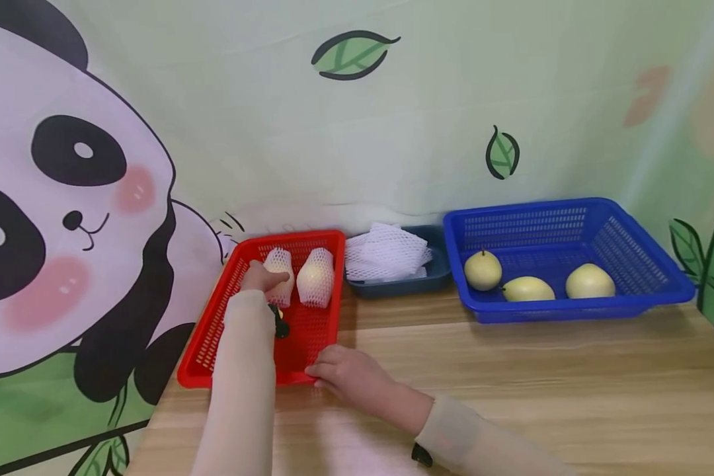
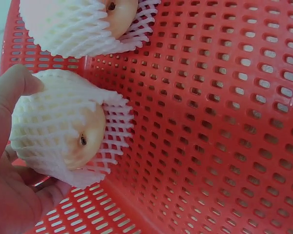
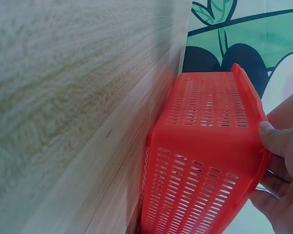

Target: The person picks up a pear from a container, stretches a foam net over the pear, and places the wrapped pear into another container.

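Observation:
My left hand (image 1: 264,278) reaches into the red basket (image 1: 297,354) and grips a pear (image 2: 90,134) wrapped in a white foam net (image 2: 53,114). In the left wrist view the thumb lies on top of the net and the fingers curl below it. Beside it in the basket sits a second netted pear (image 1: 317,277). My right hand (image 1: 351,378) pinches the basket's near right corner. The right wrist view shows its thumb on the outer side of the rim (image 3: 263,146) and the fingers curled over to the inside.
A dark teal tray (image 1: 407,286) holding a pile of white foam nets (image 1: 387,254) stands right of the red basket. Farther right is a blue basket (image 1: 571,311) with three bare pears, among them one upright pear (image 1: 482,271). A panda-printed backdrop (image 1: 393,165) rises behind the wooden table (image 1: 452,357).

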`<state>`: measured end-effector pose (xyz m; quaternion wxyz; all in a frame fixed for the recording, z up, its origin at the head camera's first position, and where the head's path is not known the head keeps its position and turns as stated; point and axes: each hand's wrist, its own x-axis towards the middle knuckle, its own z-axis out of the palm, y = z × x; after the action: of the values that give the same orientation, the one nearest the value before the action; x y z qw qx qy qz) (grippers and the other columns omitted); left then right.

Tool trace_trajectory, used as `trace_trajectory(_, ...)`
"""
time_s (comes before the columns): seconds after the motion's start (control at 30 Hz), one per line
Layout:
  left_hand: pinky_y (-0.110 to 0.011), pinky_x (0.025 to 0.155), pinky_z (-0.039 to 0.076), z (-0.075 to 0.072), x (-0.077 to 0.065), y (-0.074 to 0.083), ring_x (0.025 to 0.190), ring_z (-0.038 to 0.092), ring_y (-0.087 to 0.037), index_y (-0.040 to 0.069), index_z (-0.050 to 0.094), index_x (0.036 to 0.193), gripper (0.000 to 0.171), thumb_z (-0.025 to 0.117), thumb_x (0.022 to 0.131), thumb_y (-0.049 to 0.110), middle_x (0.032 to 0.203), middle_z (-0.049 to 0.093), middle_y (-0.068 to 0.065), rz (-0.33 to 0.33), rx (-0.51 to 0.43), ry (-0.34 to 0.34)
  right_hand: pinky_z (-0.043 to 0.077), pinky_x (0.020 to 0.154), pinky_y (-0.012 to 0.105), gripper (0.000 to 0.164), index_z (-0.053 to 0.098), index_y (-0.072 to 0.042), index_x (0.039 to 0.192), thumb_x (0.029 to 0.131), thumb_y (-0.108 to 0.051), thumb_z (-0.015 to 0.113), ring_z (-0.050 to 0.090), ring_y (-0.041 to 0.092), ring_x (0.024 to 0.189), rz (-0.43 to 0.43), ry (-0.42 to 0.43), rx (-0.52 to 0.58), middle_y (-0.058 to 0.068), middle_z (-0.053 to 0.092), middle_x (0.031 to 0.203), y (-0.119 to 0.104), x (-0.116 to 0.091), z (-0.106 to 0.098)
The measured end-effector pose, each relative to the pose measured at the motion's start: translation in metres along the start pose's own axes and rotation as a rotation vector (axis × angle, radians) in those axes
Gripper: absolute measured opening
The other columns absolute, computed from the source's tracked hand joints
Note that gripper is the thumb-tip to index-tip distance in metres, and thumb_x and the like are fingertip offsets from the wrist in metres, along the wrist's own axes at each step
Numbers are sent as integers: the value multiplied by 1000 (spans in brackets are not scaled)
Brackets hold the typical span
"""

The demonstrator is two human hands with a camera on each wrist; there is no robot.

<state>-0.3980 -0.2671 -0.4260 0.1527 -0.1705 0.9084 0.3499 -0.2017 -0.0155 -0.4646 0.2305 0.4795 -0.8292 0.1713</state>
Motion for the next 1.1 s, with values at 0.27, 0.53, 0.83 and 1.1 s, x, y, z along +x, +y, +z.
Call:
trace_trajectory(0.27, -58, 128, 24, 2, 7, -8, 153, 28, -40, 4, 5, 164, 95, 66, 96, 33, 170, 19, -22, 2, -28, 15, 55, 96, 19, 24, 78, -16, 115, 91, -23, 76, 67, 11, 102, 34, -41, 28, -3, 76, 105, -3, 0, -4)
trace_trajectory(0.53, -60, 126, 28, 3, -1, -5, 150, 33, -42, 4, 12, 163, 90, 66, 96, 30, 167, 27, -24, 39, -20, 0, 55, 96, 19, 26, 77, -16, 116, 91, -22, 77, 67, 11, 103, 44, -56, 40, -2, 76, 106, -2, 1, -7)
trace_trajectory(0.83, -61, 125, 30, -8, -8, 1, 151, 32, -42, 3, 15, 163, 82, 61, 100, 30, 167, 26, -24, 74, 20, -5, 55, 94, 18, 23, 78, -16, 115, 92, -22, 75, 67, 11, 102, 36, -51, 30, -3, 76, 105, -3, 0, -6)
trace_trajectory(1.1, -55, 125, 31, -38, -27, 37, 148, 38, -44, -8, 31, 154, 66, 43, 105, 33, 160, 36, -30, 192, 152, 28, 55, 95, 18, 22, 78, -17, 113, 92, -22, 75, 67, 10, 101, 6, -10, -22, -4, 75, 102, -2, -1, -3)
